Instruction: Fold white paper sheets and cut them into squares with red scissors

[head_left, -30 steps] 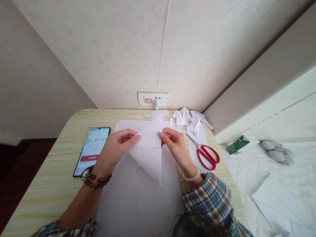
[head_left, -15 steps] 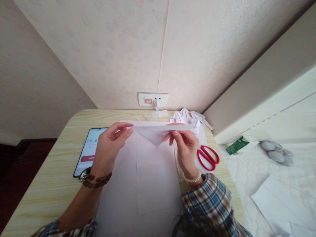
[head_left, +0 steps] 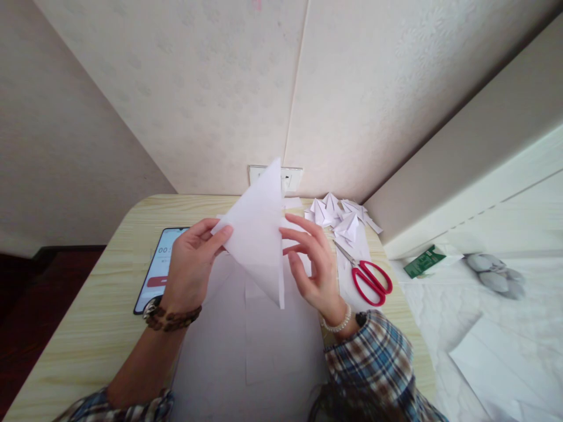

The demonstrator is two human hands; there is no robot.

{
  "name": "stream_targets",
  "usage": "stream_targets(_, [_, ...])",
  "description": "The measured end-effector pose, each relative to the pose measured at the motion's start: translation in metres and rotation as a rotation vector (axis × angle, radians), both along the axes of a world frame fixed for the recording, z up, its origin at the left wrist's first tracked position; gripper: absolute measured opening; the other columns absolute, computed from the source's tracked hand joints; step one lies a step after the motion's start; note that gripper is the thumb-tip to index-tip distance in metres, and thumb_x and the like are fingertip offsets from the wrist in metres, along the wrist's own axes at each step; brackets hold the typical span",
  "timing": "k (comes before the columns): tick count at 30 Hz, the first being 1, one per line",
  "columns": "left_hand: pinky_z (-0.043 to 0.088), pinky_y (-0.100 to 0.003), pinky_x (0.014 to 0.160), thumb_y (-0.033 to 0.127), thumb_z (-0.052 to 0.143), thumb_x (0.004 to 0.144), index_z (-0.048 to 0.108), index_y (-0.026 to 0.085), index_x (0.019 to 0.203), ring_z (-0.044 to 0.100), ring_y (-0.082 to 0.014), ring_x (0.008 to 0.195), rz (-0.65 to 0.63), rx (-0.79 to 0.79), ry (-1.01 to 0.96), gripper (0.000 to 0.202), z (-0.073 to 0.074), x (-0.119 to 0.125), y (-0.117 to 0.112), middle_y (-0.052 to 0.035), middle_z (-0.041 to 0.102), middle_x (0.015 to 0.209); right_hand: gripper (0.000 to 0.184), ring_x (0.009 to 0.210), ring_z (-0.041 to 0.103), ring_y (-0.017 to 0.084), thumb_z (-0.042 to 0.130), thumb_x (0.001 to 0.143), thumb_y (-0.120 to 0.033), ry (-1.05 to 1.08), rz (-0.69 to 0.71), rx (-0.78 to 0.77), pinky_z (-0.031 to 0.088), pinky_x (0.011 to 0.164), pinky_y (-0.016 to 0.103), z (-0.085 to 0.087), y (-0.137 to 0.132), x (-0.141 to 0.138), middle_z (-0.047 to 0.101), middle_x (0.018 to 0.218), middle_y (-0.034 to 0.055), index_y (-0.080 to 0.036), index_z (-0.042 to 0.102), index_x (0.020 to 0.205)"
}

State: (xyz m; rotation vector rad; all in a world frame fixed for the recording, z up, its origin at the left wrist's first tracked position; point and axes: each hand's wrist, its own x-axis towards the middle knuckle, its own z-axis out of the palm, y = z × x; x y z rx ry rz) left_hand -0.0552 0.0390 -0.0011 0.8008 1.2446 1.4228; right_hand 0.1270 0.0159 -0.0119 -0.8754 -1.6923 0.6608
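A white sheet folded into a triangle [head_left: 258, 234] is held up above the wooden table [head_left: 101, 305], one tip pointing up at the wall, another down. My left hand [head_left: 191, 266] pinches its left corner between thumb and fingers. My right hand [head_left: 313, 266] is at the triangle's right edge with fingers spread, fingertips touching the paper. Flat white sheets [head_left: 246, 351] lie on the table under both hands.
A phone [head_left: 158, 266] with a lit timer screen lies left of my left hand. Red-handled scissors [head_left: 369, 278] lie to the right, behind them a heap of folded white paper pieces [head_left: 336, 212]. A wall socket [head_left: 291, 177] sits behind. On the bed at right: green packet [head_left: 424, 261], grey object [head_left: 495, 274], paper [head_left: 497, 366].
The folded triangle has been turned from a downward-pointing, then edge-on pose to standing upright with a tip up. My right hand's fingers have spread apart.
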Motion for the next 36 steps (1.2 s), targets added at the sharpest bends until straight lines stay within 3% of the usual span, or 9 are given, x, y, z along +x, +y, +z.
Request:
stream_targets(3, [0.045, -0.022, 0.060, 0.024, 0.075, 0.063, 0.068, 0.021, 0.071, 0.056, -0.0109, 0.061, 0.056, 0.048, 0.050, 0.011, -0.002, 0.000, 0.001, 0.0042, 0.067, 0.067, 0.031, 0.097, 0.061, 0.017, 0.044, 0.093, -0.026, 0.221, -0.041, -0.206, 0.056, 0.070, 0.030, -0.003, 0.004, -0.004, 0.047, 0.132, 0.0098, -0.027, 0.047, 0.123])
stream_targets(5, [0.045, -0.023, 0.061, 0.025, 0.075, 0.064, 0.068, 0.022, 0.073, 0.056, -0.0116, 0.062, 0.074, 0.075, 0.090, 0.011, -0.003, -0.001, 0.001, 0.0045, 0.066, 0.068, 0.028, 0.087, 0.061, 0.016, 0.047, 0.092, -0.034, 0.290, 0.005, -0.345, 0.054, 0.068, 0.028, -0.004, 0.008, -0.005, 0.057, 0.113, 0.0080, -0.024, 0.048, 0.118])
stream_targets(8, [0.045, -0.023, 0.064, 0.026, 0.075, 0.067, 0.067, 0.024, 0.077, 0.057, -0.0127, 0.066, 0.081, 0.107, 0.155, 0.013, -0.003, 0.000, -0.001, 0.0040, 0.066, 0.074, 0.021, 0.065, 0.056, 0.013, 0.053, 0.088, -0.039, 0.231, 0.106, -0.530, 0.048, 0.061, 0.024, -0.005, 0.011, -0.006, 0.058, 0.074, -0.0001, -0.019, 0.057, 0.092])
stream_targets(10, [0.045, -0.024, 0.064, 0.025, 0.074, 0.068, 0.066, 0.025, 0.084, 0.058, -0.0139, 0.068, 0.082, 0.136, 0.188, 0.018, -0.002, 0.001, -0.003, 0.0035, 0.067, 0.077, 0.024, 0.056, 0.050, 0.011, 0.055, 0.085, -0.040, 0.172, 0.130, -0.594, 0.043, 0.054, 0.022, -0.006, 0.011, -0.007, 0.051, 0.061, -0.0032, -0.019, 0.056, 0.073])
stream_targets(14, [0.043, -0.023, 0.058, 0.019, 0.071, 0.069, 0.058, 0.030, 0.104, 0.056, -0.0136, 0.063, 0.078, 0.194, 0.199, 0.039, 0.000, 0.003, -0.005, 0.0058, 0.064, 0.071, 0.031, 0.050, 0.046, 0.010, 0.055, 0.085, -0.041, 0.139, 0.131, -0.614, 0.035, 0.048, 0.021, -0.006, 0.010, -0.009, 0.046, 0.054, -0.0049, -0.019, 0.050, 0.062])
stream_targets(20, [0.043, -0.021, 0.063, 0.024, 0.068, 0.073, 0.068, 0.024, 0.084, 0.056, -0.0134, 0.073, 0.034, 0.264, 0.372, 0.010, 0.000, 0.004, -0.007, 0.0025, 0.065, 0.085, 0.032, 0.049, 0.044, 0.010, 0.053, 0.087, -0.039, 0.117, 0.128, -0.601, 0.032, 0.046, 0.021, -0.007, 0.010, -0.009, 0.045, 0.052, -0.0050, -0.020, 0.049, 0.061])
stream_targets(26, [0.048, -0.024, 0.075, 0.024, 0.071, 0.068, 0.070, 0.027, 0.093, 0.060, -0.0190, 0.094, -0.029, 0.231, 0.372, 0.025, 0.003, 0.008, -0.010, 0.0009, 0.067, 0.105, 0.030, 0.050, 0.044, 0.010, 0.054, 0.087, -0.040, 0.156, 0.097, -0.584, 0.034, 0.046, 0.021, -0.007, 0.012, -0.010, 0.046, 0.055, -0.0049, -0.019, 0.053, 0.066])
stream_targets(32, [0.049, -0.022, 0.080, 0.014, 0.071, 0.068, 0.070, 0.028, 0.100, 0.061, -0.0168, 0.096, 0.033, 0.285, 0.368, 0.035, 0.002, 0.003, -0.009, 0.0036, 0.067, 0.108, 0.032, 0.049, 0.055, 0.011, 0.051, 0.086, -0.046, 0.164, 0.275, -0.754, 0.043, 0.050, 0.022, -0.003, 0.007, -0.011, 0.059, 0.058, -0.0019, -0.018, 0.054, 0.071])
stream_targets(36, [0.049, -0.019, 0.078, 0.011, 0.069, 0.070, 0.069, 0.030, 0.107, 0.062, -0.0137, 0.093, 0.052, 0.286, 0.410, 0.041, -0.001, 0.000, -0.009, 0.0067, 0.068, 0.109, 0.033, 0.044, 0.045, 0.009, 0.049, 0.089, -0.038, 0.085, 0.155, -0.683, 0.035, 0.046, 0.020, -0.005, 0.004, -0.013, 0.049, 0.049, -0.0051, -0.019, 0.048, 0.061])
